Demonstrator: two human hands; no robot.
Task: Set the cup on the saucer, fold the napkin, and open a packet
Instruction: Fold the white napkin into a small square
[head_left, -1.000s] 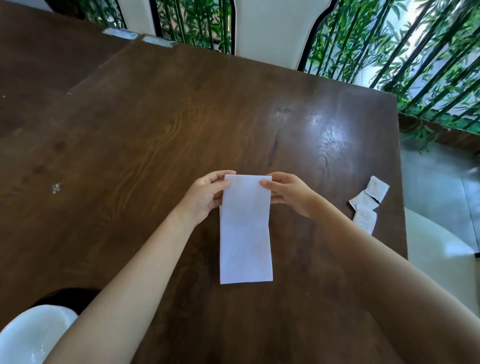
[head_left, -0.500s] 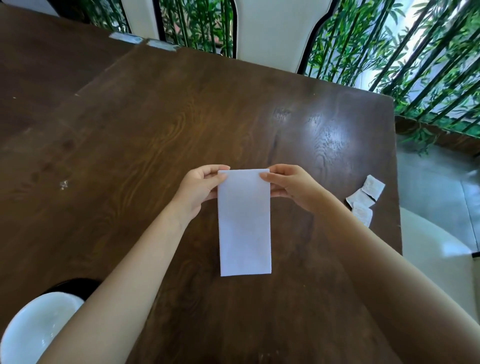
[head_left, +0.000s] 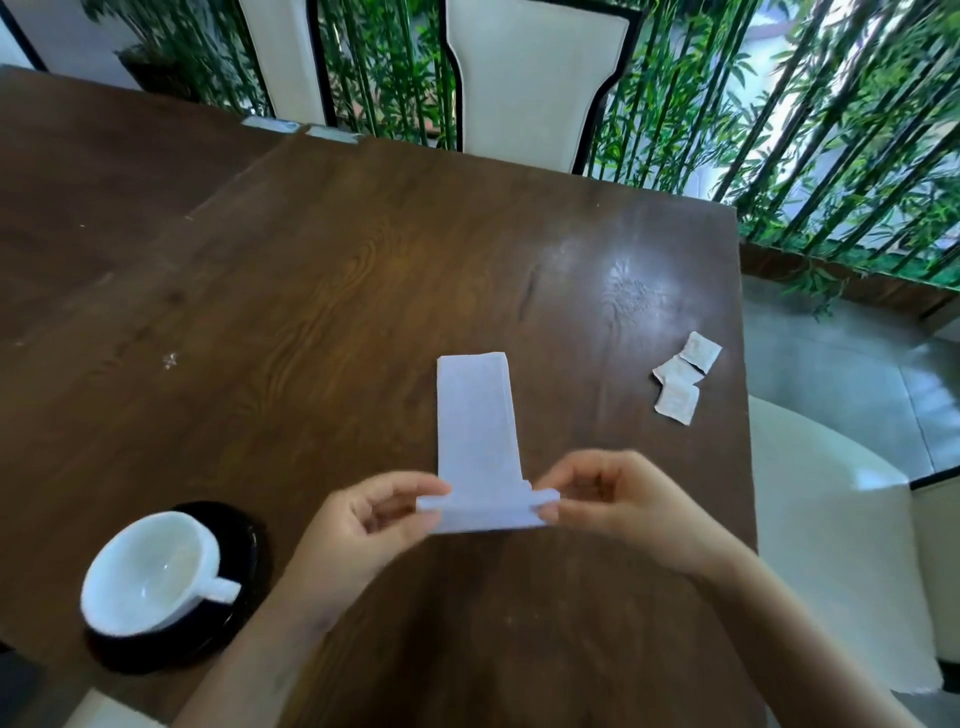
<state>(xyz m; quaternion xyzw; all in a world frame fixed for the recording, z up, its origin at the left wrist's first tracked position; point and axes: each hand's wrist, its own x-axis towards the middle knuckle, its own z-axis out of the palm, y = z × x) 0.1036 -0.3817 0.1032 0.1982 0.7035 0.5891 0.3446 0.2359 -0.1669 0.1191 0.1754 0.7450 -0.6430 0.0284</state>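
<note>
White cup (head_left: 150, 571) on black saucer (head_left: 248, 527), near left. Left hand (head_left: 358, 525) and right hand (head_left: 618, 504) each pinch a near corner of the napkin (head_left: 475, 415); far end flat on tabletop (head_left: 311, 312). Risk: uneven pull skews the fold. Packets (head_left: 680, 376) beyond, right.
</note>
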